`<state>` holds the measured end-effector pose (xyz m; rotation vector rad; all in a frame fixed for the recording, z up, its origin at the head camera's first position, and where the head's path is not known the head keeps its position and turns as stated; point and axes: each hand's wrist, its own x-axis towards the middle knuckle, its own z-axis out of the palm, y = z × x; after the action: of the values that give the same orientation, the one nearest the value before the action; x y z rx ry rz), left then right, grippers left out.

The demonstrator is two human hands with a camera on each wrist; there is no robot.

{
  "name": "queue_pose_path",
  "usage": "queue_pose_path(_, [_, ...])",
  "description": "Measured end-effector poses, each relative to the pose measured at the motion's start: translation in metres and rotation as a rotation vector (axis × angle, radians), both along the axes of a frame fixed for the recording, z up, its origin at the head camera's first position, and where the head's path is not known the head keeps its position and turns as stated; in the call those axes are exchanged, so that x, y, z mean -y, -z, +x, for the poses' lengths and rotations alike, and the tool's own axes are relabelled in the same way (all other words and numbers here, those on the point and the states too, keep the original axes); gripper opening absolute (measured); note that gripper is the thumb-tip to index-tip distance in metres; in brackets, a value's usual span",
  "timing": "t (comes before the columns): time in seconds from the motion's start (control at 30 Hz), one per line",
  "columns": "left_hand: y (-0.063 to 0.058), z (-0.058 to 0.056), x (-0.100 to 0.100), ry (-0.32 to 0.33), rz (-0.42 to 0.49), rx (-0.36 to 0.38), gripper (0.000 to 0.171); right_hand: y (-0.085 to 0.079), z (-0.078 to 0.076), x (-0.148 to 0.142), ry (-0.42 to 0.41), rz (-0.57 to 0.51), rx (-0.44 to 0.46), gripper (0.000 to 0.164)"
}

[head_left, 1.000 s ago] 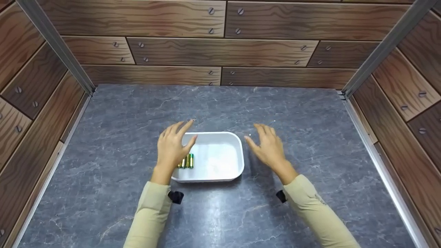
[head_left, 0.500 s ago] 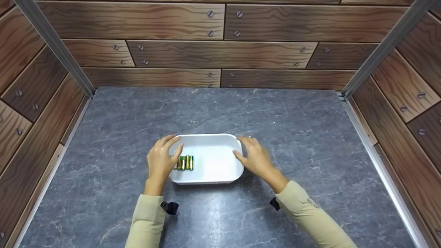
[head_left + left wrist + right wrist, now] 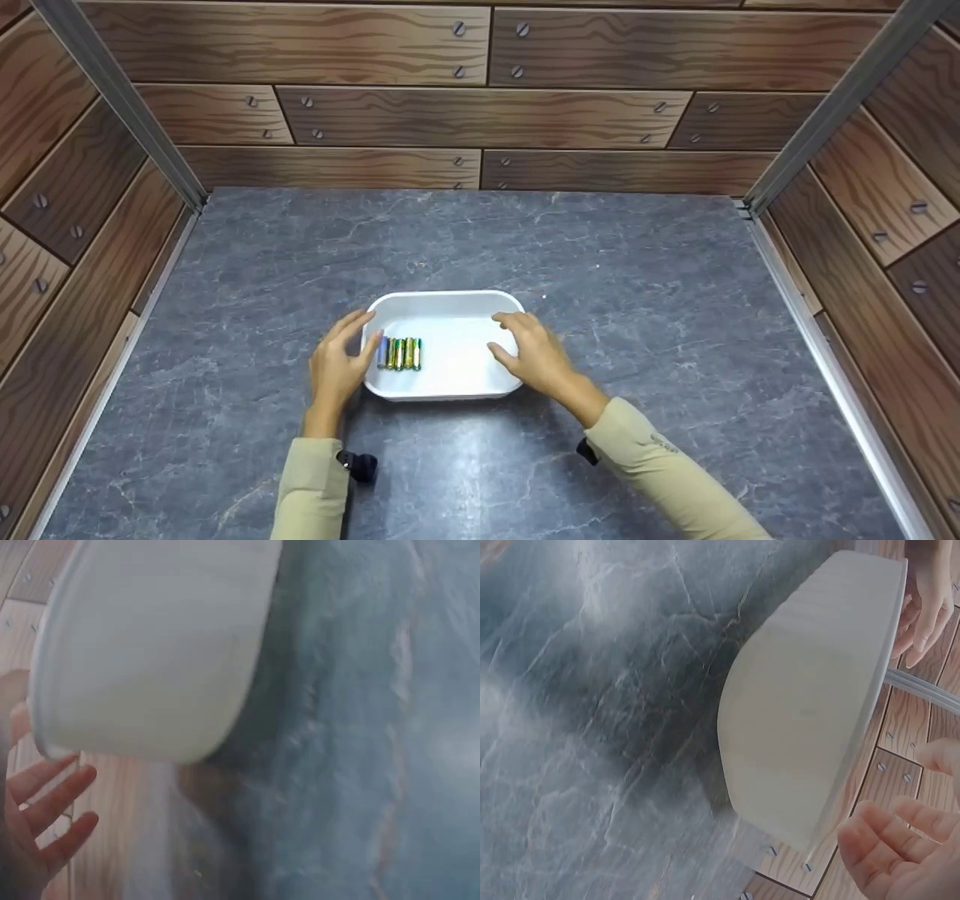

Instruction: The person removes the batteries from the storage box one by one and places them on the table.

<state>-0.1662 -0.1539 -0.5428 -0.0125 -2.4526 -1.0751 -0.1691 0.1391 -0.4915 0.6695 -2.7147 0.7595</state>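
Observation:
A white rectangular tray (image 3: 450, 382) with rounded corners stands on the table. In its left part several AA-size batteries (image 3: 407, 354) lie side by side in a row, green and gold, with a bluish-purple one (image 3: 382, 352) at the left end. My left hand (image 3: 337, 367) is at the tray's left end, fingers spread outside the rim and thumb over the inside. At the opposite end, my right hand (image 3: 536, 356) overlaps the rim with loosely bent fingers. Both wrist views show the tray's outer wall (image 3: 802, 712), with spread left fingers (image 3: 60, 802) beside it.
The grey marbled tabletop (image 3: 637, 247) extends around the tray. Wood-patterned walls (image 3: 480, 116) enclose the back and both sides, with metal posts (image 3: 847, 97) at the corners. A black wrist camera (image 3: 360, 466) sits on the left cuff.
My left hand has moved left and nearer, uncovering the purple battery. My right hand has moved left, from beside the tray to its right rim. The batteries stay where they were.

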Motion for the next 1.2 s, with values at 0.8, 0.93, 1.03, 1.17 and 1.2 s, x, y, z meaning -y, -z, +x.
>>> queue_pose_path(0.8, [0.037, 0.000, 0.019, 0.298, 0.604, 0.208, 0.043, 0.020, -0.009, 0.041, -0.187, -0.084, 0.382, 0.040])
queue_pose_path(0.93, [0.039, -0.001, 0.021, 0.312, 0.605, 0.216, 0.043, 0.023, -0.014, 0.050, -0.182, -0.116, 0.428, 0.042])
queue_pose_path(1.03, [0.038, -0.001, 0.022, 0.320, 0.611, 0.235, 0.044, 0.026, -0.017, 0.057, -0.181, -0.136, 0.466, 0.044])
queue_pose_path(1.17, [0.037, -0.001, 0.023, 0.339, 0.627, 0.277, 0.046, 0.031, -0.021, 0.065, -0.170, -0.149, 0.521, 0.049])
queue_pose_path(1.2, [0.037, -0.001, 0.024, 0.344, 0.623, 0.283, 0.047, 0.033, -0.022, 0.068, -0.164, -0.149, 0.535, 0.050])
